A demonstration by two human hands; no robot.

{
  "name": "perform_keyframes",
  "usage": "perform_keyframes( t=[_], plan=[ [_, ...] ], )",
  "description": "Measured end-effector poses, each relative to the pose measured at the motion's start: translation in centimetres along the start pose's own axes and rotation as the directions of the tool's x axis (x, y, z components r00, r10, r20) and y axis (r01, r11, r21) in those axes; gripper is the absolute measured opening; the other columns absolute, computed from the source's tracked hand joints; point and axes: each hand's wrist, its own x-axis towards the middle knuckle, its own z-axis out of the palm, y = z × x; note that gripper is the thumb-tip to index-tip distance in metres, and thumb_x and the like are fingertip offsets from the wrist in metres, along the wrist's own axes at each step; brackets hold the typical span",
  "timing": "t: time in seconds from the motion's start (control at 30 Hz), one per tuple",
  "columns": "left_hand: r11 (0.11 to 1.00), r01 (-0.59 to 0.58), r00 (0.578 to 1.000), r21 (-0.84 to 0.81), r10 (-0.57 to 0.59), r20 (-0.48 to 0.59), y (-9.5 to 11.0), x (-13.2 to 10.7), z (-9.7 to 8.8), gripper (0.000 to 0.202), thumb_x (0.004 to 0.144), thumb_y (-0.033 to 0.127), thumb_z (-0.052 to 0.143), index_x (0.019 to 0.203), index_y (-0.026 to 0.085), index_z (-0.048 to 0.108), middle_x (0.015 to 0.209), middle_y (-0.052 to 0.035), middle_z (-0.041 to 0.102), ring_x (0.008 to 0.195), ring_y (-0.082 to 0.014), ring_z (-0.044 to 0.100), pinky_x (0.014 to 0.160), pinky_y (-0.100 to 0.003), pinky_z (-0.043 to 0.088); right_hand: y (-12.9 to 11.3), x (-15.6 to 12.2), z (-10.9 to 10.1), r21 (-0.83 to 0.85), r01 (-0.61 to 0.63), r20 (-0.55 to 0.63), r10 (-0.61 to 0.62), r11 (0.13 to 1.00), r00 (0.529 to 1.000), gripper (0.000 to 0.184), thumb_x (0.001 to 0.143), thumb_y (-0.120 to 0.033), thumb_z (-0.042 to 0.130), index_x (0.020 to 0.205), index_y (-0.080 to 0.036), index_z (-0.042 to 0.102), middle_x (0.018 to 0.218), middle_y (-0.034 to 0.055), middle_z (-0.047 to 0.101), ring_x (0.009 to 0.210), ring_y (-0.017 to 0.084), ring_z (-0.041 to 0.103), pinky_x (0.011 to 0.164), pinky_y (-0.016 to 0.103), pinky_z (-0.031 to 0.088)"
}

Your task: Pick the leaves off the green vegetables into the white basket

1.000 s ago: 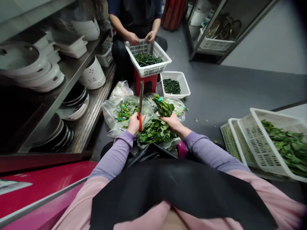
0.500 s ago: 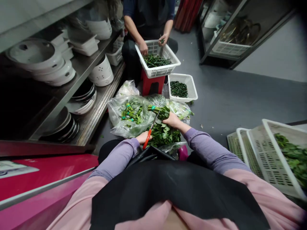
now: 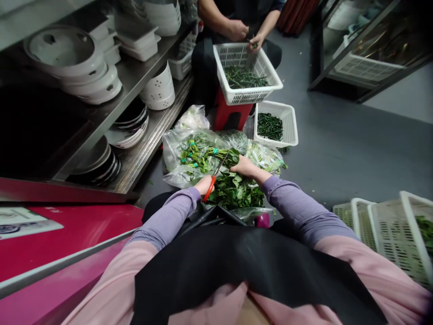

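Observation:
My left hand is closed on the red handles of a pair of scissors. Their blades point up and to the right, against the stems of a bunch of leafy greens. That bunch, tied with a green band, is gripped in my right hand. Loose cut leaves lie in a heap just below both hands. Behind them a clear plastic bag holds more banded bunches. Whether the blades are fully closed is too small to tell.
Opposite me, a person's hands work over a white basket of green pods on a red stool. Another white basket stands on the floor. Shelves with white dishes line the left; stacked baskets stand at right.
The view has shifted, so most things appear further right. The scissors have tilted slightly against the stems. The other person's left-side hand has lifted out of the basket toward the other hand.

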Motion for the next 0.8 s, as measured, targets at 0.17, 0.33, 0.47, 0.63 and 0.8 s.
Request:
perform_keyframes(
  t=[0.17, 0.33, 0.47, 0.63, 0.8],
  plan=[
    [1.0, -0.005, 0.999, 0.006, 0.005, -0.051, -1.3, 0.4, 0.0, 0.03, 0.053, 0.004, 0.06, 0.066, 0.021, 0.039, 0.055, 0.0039, 0.044, 0.055, -0.0143, 0.049, 0.057, -0.027, 0.036, -0.6, 1.0, -0.6, 0.083, 0.044, 0.119, -0.053, 0.996, 0.991, 0.038, 0.054, -0.027, 0.068, 0.088, -0.014, 0.057, 0.081, 0.0071, 0.065, 0.07, 0.018, 0.057, 0.065, 0.029, 0.048],
    [0.998, 0.051, 0.992, -0.031, -0.054, -0.116, -2.3, 1.4, 0.9, 0.026, 0.057, 0.006, 0.06, 0.065, 0.02, 0.039, 0.058, 0.0013, 0.047, 0.06, -0.0157, 0.051, 0.06, -0.027, 0.039, -1.2, 2.6, 0.0, 0.001, 0.064, 0.15, -0.063, 0.998, 0.987, 0.036, 0.055, -0.026, 0.068, 0.087, -0.013, 0.057, 0.08, 0.0075, 0.064, 0.068, 0.017, 0.058, 0.064, 0.028, 0.047],
    [0.991, 0.114, 0.977, -0.071, -0.125, -0.175, -2.5, 2.1, 1.4, 0.018, 0.066, 0.012, 0.058, 0.065, 0.019, 0.041, 0.067, -0.0047, 0.054, 0.07, -0.0195, 0.056, 0.067, -0.03, 0.042, -1.6, 4.2, 1.0, -0.103, 0.068, 0.127, -0.054, 0.992, 0.99, 0.042, 0.056, -0.029, 0.067, 0.094, -0.013, 0.058, 0.083, 0.0074, 0.065, 0.073, 0.018, 0.06, 0.066, 0.027, 0.047],
    [0.978, 0.169, 0.959, -0.126, -0.192, -0.21, -2.6, 2.4, 1.8, 0.014, 0.075, 0.019, 0.053, 0.063, 0.017, 0.045, 0.075, -0.0115, 0.059, 0.084, -0.025, 0.058, 0.076, -0.033, 0.041, -1.7, 5.5, 1.8, -0.232, 0.081, 0.131, -0.052, 0.969, 0.99, 0.049, 0.058, -0.03, 0.066, 0.103, -0.013, 0.058, 0.091, 0.0095, 0.067, 0.081, 0.02, 0.062, 0.069, 0.025, 0.047],
    [0.964, 0.159, 0.961, -0.214, -0.201, -0.191, -2.4, 2.6, 1.5, 0.014, 0.071, 0.022, 0.057, 0.061, 0.017, 0.049, 0.074, -0.0099, 0.062, 0.087, -0.0262, 0.059, 0.08, -0.034, 0.042, -1.6, 6.1, 1.7, -0.383, 0.071, 0.081, -0.043, 0.921, 0.996, 0.054, 0.06, -0.033, 0.065, 0.109, -0.013, 0.055, 0.098, 0.0136, 0.067, 0.088, 0.025, 0.063, 0.072, 0.029, 0.048]
  ],
)
